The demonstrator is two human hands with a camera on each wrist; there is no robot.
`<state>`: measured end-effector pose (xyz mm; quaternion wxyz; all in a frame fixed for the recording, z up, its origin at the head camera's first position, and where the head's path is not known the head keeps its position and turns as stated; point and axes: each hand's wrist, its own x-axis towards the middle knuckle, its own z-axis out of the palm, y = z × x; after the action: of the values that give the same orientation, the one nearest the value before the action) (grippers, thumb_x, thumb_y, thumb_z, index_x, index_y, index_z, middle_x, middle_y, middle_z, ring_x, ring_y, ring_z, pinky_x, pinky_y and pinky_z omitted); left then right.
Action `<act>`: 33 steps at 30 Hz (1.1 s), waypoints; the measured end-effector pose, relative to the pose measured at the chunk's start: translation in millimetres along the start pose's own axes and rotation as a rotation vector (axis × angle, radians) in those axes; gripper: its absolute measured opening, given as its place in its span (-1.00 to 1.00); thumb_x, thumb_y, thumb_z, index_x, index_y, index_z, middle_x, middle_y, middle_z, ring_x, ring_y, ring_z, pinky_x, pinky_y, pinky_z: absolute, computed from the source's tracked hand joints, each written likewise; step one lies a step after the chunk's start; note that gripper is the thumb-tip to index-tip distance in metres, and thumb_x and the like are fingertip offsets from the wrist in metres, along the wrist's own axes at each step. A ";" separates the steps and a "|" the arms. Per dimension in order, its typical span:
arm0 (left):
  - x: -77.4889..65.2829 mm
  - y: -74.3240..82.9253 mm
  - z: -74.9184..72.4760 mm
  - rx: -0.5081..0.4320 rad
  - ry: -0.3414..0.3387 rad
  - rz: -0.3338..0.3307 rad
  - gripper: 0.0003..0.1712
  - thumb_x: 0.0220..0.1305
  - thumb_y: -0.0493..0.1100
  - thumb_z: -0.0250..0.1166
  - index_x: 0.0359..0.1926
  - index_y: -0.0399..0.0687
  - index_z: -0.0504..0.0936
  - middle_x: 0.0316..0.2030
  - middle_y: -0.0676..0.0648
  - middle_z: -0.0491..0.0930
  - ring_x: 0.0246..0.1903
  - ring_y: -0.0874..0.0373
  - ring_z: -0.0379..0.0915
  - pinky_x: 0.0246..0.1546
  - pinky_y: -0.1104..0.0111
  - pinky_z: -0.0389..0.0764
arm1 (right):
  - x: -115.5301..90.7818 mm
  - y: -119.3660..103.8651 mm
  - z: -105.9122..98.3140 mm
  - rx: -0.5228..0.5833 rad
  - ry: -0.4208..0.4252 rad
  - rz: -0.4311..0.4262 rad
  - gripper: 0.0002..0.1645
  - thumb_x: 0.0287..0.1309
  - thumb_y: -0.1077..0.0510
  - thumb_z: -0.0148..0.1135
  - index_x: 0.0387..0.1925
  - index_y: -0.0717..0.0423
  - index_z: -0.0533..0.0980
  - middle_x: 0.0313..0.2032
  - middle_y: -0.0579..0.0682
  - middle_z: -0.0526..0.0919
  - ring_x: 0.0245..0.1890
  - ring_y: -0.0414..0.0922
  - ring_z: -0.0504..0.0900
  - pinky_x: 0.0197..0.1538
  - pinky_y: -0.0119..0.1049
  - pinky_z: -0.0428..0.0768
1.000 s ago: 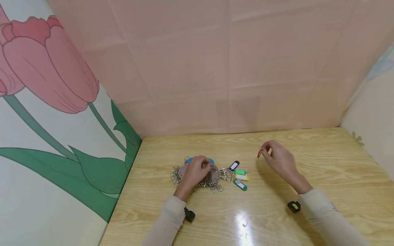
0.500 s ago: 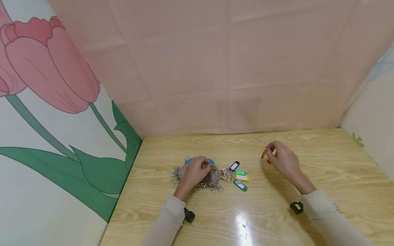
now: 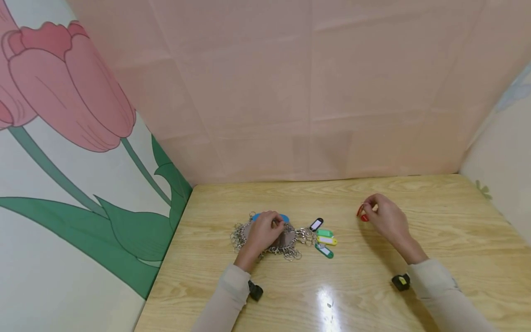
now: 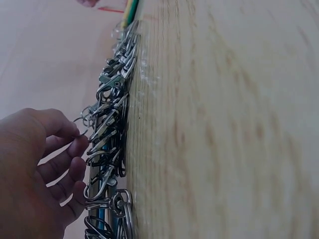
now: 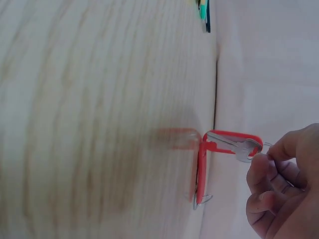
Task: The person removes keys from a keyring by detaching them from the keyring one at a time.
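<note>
My right hand (image 3: 386, 222) is at the right of the table, pinching the wire ring of a red key tag (image 5: 212, 146). A silver key (image 5: 244, 148) hangs against that tag. Its lower end meets a second red key tag (image 5: 201, 174), which lies on the table with its own ring. My left hand (image 4: 40, 164) is over a flat brownish pad (image 3: 286, 238) edged with metal clasps and split rings. Its thumb and forefinger pinch a small metal ring (image 4: 84, 133) at the pad's edge; the other fingers curl loosely beside the clasps (image 4: 107, 129).
Right of the pad lie a black key tag (image 3: 316, 224), a light green tag (image 3: 324, 233), a yellow tag (image 3: 327, 240) and a dark green tag (image 3: 324, 250). Blue pieces (image 3: 285, 218) show behind the pad. A pink sheet (image 3: 265, 115) hangs behind the wooden table (image 3: 290, 295).
My right hand has moved right and slightly toward me with the red key tag, over the second red tag, which has come into view. My left hand stays in place.
</note>
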<state>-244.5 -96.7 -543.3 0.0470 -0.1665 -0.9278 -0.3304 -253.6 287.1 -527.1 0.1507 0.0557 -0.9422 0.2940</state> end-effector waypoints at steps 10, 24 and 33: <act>-0.9 0.0 -0.6 -0.007 -0.006 -0.004 -0.87 0.56 -0.07 0.28 -0.09 0.07 0.74 -0.19 0.06 0.70 -0.28 0.28 0.52 -0.27 0.42 0.59 | 0.1 14.3 -3.6 -0.006 -0.024 0.068 -0.70 0.54 0.08 0.12 0.00 0.26 0.58 -0.15 0.27 0.74 -0.60 -0.16 0.43 -0.62 -0.25 0.32; -1.2 -1.2 -0.2 -0.016 -0.018 -0.009 -0.88 0.55 -0.09 0.29 -0.09 0.05 0.75 -0.17 0.04 0.71 -0.33 0.33 0.55 -0.30 0.44 0.61 | 2.1 33.5 -2.5 -0.066 -0.065 0.145 -0.76 0.44 0.08 0.16 -0.10 0.18 0.58 -0.23 0.20 0.74 -0.48 -0.03 0.54 -0.52 -0.22 0.35; -2.2 -2.8 0.3 -0.021 -0.031 -0.013 -0.87 0.54 -0.10 0.31 -0.06 0.02 0.75 -0.16 0.03 0.71 -0.32 0.32 0.56 -0.30 0.43 0.62 | 4.4 39.7 -3.6 -0.086 -0.132 0.171 -0.76 0.40 0.11 0.12 -0.12 0.22 0.57 -0.25 0.22 0.73 -0.47 -0.01 0.57 -0.53 -0.22 0.38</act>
<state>-243.4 -99.2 -545.6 0.0290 -0.1660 -0.9261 -0.3377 -264.6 321.7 -544.2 0.0651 -0.0122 -0.9631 0.2608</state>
